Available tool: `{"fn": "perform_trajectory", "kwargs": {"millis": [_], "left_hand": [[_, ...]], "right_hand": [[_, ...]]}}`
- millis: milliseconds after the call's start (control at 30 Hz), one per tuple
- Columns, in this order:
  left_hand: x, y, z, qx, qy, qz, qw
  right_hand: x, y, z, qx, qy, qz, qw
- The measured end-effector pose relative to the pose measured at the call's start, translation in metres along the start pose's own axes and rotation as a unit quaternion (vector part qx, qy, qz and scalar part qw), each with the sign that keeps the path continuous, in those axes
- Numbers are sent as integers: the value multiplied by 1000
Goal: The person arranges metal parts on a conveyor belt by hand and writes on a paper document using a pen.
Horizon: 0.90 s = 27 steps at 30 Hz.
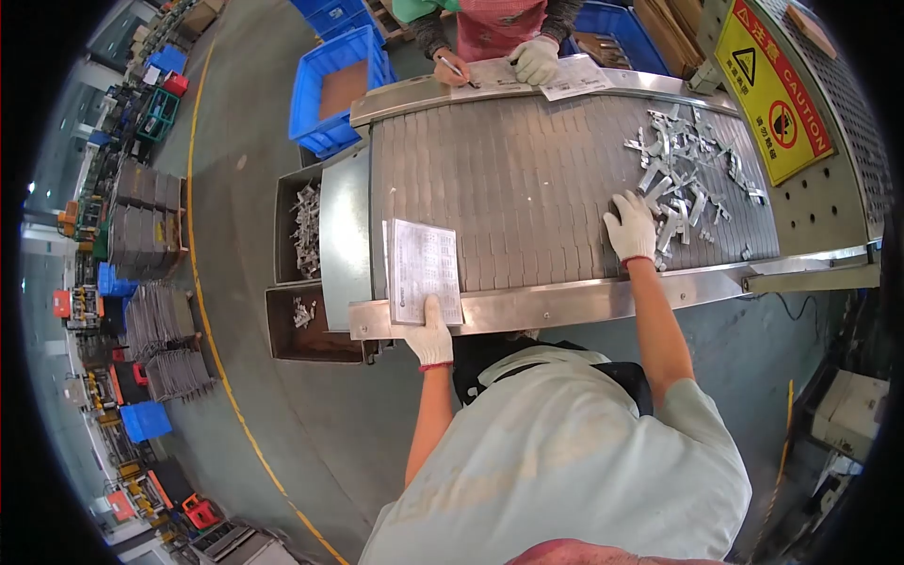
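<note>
Clock positions are read from the centre of the conveyor belt (pixel 490 179), with 12 o'clock at its far side. I count one heap of metal parts (pixel 667 158) on the belt at 3 o'clock, one set of at least two printed sheets (pixel 424 264) at 8 o'clock, two dark bins (pixel 330 344) holding similar parts at 8 and 9 o'clock, and one yellow-and-red caution sign (pixel 774 94) at 2 o'clock.

The parts overlap; their exact number cannot be read. The print on the sheets is too small to make out. At 11 o'clock a co-worker, cut off by the upper edge, holds a pen (pixel 453 66) in a bare hand; a gloved hand rests on papers (pixel 573 83).

The left hand (pixel 428 341), gloved, grips the sheets at their near edge, thumb on top, fingers hidden underneath. The right arm extends toward 4 o'clock; the gloved right hand (pixel 633 231) lies palm down at the heap's near-left edge, fingers parted, grip wide.
</note>
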State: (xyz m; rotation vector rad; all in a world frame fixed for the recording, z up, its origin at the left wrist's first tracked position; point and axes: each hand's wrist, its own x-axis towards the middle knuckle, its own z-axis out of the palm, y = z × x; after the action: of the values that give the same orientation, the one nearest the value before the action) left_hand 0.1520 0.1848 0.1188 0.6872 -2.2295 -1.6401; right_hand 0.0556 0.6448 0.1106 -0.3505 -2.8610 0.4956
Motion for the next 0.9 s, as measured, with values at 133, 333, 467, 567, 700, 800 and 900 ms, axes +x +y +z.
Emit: {"fn": "perform_trajectory", "kwargs": {"millis": [133, 333, 467, 567, 700, 800, 900], "left_hand": [[2, -6, -2, -3, -23, -15, 1000], [4, -12, -5, -4, -39, -17, 999], [7, -25, 2, 18, 23, 58, 998], [9, -26, 2, 29, 23, 67, 997], [6, -19, 3, 15, 29, 82, 996], [7, -19, 4, -7, 28, 89, 996], [8, -21, 4, 8, 29, 91, 995]], "right_hand": [[-31, -37, -23, 6, -33, -18, 999], [-79, -34, -46, 76, -51, -164, 982], [-86, -27, -55, 84, -50, -156, 983], [-87, -27, -55, 78, -30, -153, 985], [-92, -27, -52, 71, -13, -138, 988], [-94, -26, -49, 68, 0, -129, 989], [-96, -25, -45, 68, 10, -126, 990]]}}
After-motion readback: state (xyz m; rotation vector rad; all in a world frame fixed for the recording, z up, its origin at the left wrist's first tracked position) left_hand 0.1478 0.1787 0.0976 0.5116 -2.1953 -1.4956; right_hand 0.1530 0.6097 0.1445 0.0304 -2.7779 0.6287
